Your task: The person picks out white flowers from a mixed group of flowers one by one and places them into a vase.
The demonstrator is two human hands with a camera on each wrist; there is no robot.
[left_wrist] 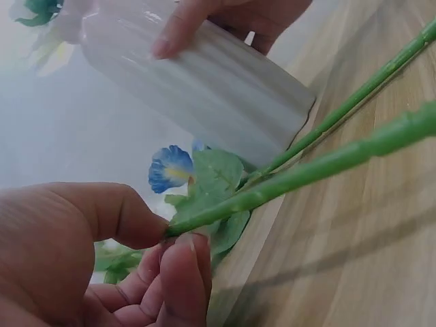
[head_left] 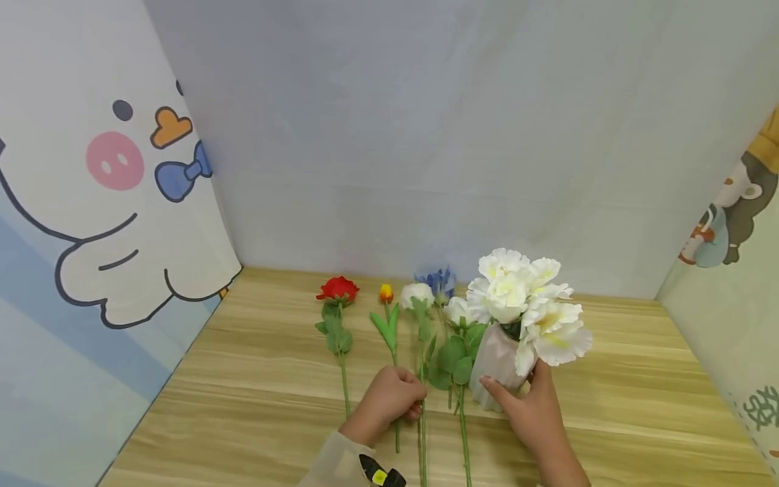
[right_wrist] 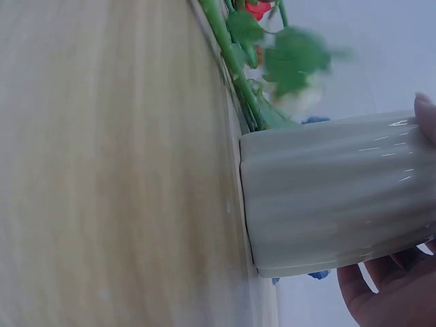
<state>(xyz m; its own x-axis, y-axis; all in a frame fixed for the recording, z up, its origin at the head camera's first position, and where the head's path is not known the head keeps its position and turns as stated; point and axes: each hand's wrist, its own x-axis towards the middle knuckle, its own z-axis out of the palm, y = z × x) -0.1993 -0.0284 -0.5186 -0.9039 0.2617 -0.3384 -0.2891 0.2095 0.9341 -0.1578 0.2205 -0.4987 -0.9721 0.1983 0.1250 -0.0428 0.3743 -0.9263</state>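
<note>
Behind R hand (head_left: 537, 411), vase (head_left: 494, 365) base is partly hidden.

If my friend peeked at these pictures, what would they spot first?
Probably the big white flowers in the vase, which the right hand holds near the table's far edge, right of the row. The red flower at the row's left end is bright too. The huge cartoon left of the table might also catch their eye.

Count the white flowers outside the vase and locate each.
2: a white flower just right of the tulip, and a second white flower beside the vase, on its left. The vase may hide more.
</note>
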